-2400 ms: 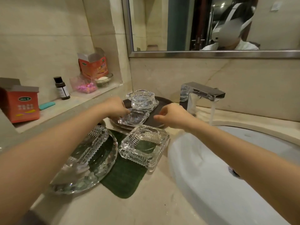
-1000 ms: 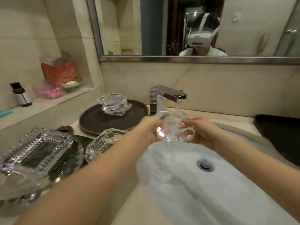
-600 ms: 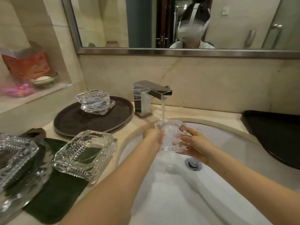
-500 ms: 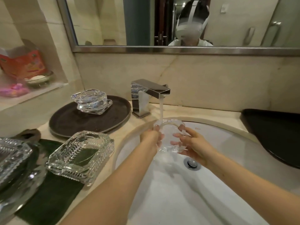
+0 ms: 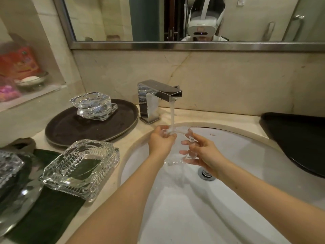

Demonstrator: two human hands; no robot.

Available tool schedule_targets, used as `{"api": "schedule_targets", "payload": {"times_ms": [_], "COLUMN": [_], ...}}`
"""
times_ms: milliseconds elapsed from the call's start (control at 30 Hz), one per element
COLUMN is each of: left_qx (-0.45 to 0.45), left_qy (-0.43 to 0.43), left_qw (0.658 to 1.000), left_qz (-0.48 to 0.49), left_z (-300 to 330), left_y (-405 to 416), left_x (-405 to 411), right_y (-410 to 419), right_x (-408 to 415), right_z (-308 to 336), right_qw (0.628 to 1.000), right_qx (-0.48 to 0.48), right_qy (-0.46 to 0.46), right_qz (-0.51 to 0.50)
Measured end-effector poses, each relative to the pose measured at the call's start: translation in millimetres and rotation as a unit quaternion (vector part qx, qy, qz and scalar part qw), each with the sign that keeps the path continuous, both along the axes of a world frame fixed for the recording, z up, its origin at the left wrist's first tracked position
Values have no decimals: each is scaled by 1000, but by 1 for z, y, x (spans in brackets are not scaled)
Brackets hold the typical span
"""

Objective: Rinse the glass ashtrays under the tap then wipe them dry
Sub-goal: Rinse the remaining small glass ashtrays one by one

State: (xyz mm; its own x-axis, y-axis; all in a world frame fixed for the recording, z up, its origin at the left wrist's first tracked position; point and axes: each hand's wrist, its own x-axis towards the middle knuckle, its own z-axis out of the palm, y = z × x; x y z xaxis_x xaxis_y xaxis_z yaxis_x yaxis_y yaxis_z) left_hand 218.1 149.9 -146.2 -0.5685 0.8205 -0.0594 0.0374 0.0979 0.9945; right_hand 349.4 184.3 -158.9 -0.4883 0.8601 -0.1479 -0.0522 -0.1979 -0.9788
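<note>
A clear glass ashtray (image 5: 182, 131) is tilted on edge under the running stream from the chrome tap (image 5: 158, 95), over the white basin (image 5: 246, 155). My left hand (image 5: 161, 143) grips its left rim. My right hand (image 5: 200, 154) holds its right side with curled fingers. A stack of glass ashtrays (image 5: 94, 106) stands on the round dark tray (image 5: 70, 127). A square cut-glass ashtray (image 5: 80, 168) lies on the green cloth (image 5: 51, 215) on the counter. At the far left edge another ashtray (image 5: 8, 166) sits in a large glass dish (image 5: 15, 203).
A dark curved tray (image 5: 297, 138) lies on the counter right of the basin. The wall niche at left holds a red box (image 5: 17, 62), a small dish (image 5: 31, 80) and pink items (image 5: 7, 92). The drain (image 5: 205, 173) shows in the basin. A mirror spans the wall above.
Both hands took an ashtray off the dark tray and carried it right under the running tap. In the last half second they have tilted and turned it in the stream.
</note>
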Motion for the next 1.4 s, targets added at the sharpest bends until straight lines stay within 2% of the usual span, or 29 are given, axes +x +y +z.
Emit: {"api": "schedule_targets", "payload": {"times_ms": [167,433,567,733,900,933,1000,1100,1233,1300,1333,1400], "left_qx": [-5,0,2,-24,9,5,-14,-21,16,14,11,-10], "left_qy": [-60,-22,10,-106,-191,-177,-91,24,50,12,-7,-24], "left_qw": [998,1000,1000,989,960,960,974,988,997,1000,1000,999], "left_qz": [-36,-9,-24,-104,-205,-216,-208,-150,-60,-20,-13,-43], "left_z": [3,1,-2,-3,7,7,2,-5,-1,3,4,2], "left_y": [0,3,1,2,-2,-3,-1,-1,-3,-4,-4,-4], "left_x": [-3,-9,-9,-11,-14,-13,-10,-6,-2,4,5,2], "right_y": [0,-4,3,5,9,10,10,7,6,5,3,-2], "right_x": [2,-7,-3,1,1,2,1,-3,-10,-13,-15,-15], "right_z": [4,5,7,6,7,6,4,2,11,17,18,18], "right_qw": [999,996,993,989,988,987,982,977,988,993,995,999], "right_qx": [11,55,64,96,101,103,119,150,101,27,-6,-41], "right_qy": [-35,-64,-92,-102,-88,-93,-114,-131,-24,44,53,15], "right_qz": [-5,2,-34,-55,-76,-81,-88,-80,-111,-109,-82,-18]}}
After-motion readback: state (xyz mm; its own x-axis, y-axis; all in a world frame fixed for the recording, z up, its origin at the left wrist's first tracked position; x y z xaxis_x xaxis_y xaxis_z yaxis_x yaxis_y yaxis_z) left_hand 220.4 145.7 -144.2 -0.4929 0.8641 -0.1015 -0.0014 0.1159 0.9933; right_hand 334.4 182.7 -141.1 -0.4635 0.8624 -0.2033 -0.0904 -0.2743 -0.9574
